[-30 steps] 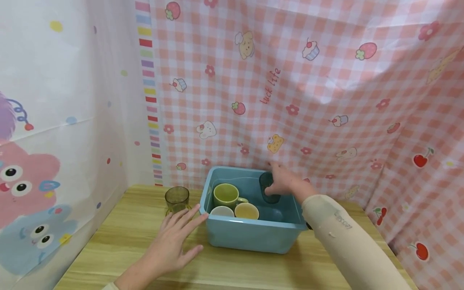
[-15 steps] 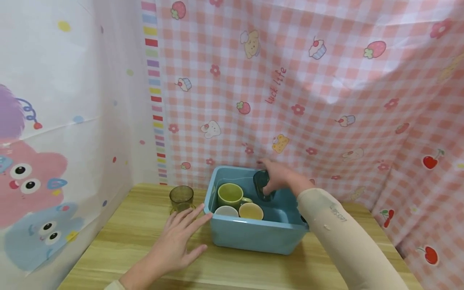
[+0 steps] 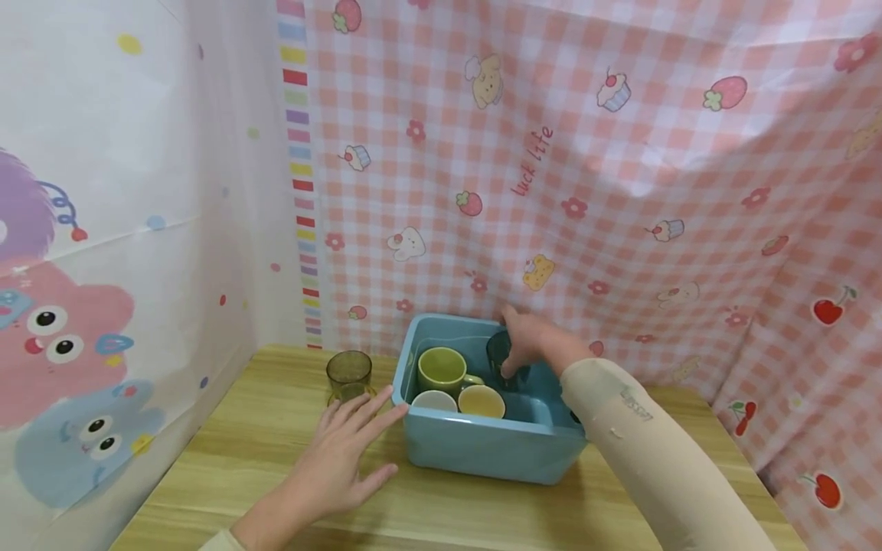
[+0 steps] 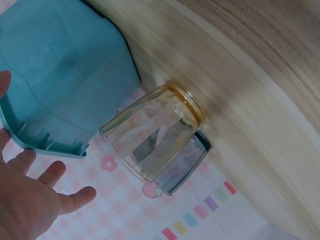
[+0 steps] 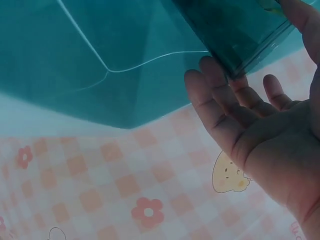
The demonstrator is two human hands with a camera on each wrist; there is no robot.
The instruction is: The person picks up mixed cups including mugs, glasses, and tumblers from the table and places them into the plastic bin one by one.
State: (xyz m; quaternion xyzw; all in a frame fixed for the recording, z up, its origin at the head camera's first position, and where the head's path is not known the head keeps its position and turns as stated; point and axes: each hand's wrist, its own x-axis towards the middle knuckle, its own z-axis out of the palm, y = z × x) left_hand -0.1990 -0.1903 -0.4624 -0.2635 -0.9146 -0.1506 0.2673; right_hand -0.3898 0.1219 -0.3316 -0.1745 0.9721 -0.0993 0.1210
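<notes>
My right hand (image 3: 534,338) reaches into the back of a light blue plastic bin (image 3: 482,451) and holds a dark teal drinking glass (image 3: 498,353) by its rim. In the right wrist view, the thumb lies at one side of the glass (image 5: 235,30) and curved fingers touch its other side. My left hand (image 3: 327,463) has its fingers spread, with fingertips at the bin's near left corner. Inside the bin sit a green mug (image 3: 441,370), a white cup (image 3: 434,401) and a yellow-lined cup (image 3: 481,402).
Left of the bin, on the wooden table (image 3: 234,428), stands an olive-tinted glass (image 3: 349,371). The left wrist view shows a clear glass with an amber base (image 4: 150,135) and a grey-tinted glass (image 4: 182,167) beside it. A pink checked cloth (image 3: 427,176) hangs behind.
Within the bin, my right hand has shifted the dark glass slightly left, then a little lower. My left hand stays at the bin's corner. The head view has swung slightly.
</notes>
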